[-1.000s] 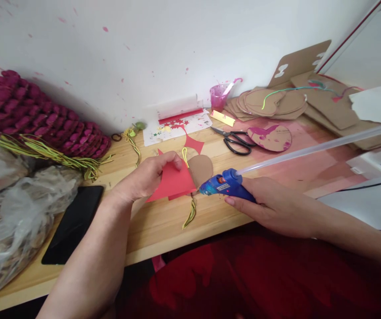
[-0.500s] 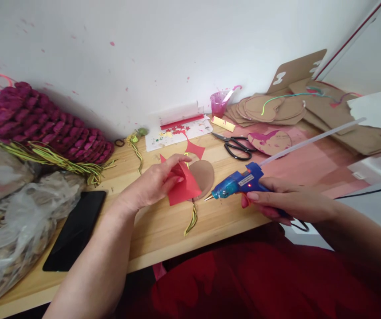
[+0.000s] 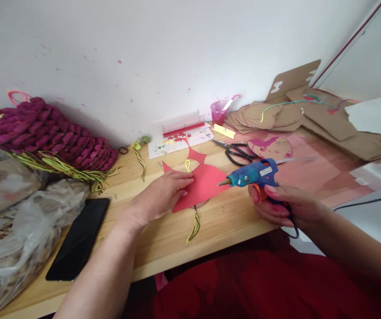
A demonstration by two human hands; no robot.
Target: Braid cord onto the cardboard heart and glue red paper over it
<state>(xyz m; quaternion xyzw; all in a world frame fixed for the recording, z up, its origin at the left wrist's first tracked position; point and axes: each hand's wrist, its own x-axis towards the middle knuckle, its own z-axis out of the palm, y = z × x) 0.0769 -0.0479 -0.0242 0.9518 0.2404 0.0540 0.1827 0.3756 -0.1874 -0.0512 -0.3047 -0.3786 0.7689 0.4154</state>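
Observation:
A red paper cut-out (image 3: 206,179) lies flat on the wooden table (image 3: 163,235), over a brown cardboard shape that barely shows. A yellow-green cord (image 3: 194,223) runs out from under it toward the table edge. My left hand (image 3: 163,195) rests on the paper's left side, fingers stretched flat and pressing it down. My right hand (image 3: 285,204) grips a blue glue gun (image 3: 252,174), lifted off the table, its nozzle pointing left just over the paper's right edge. A clear glue stick sticks out of its back.
Black scissors (image 3: 238,150) and a paint-stained cardboard heart (image 3: 272,147) lie behind the gun. Cardboard pieces (image 3: 276,113) pile at the back right. A black phone (image 3: 79,239) and plastic bags (image 3: 7,239) sit at the left, below a stack of magenta ornaments (image 3: 47,135).
My left hand folded the red paper down flat over the cardboard and now presses it. My right hand drew the glue gun back to the right and lifted it.

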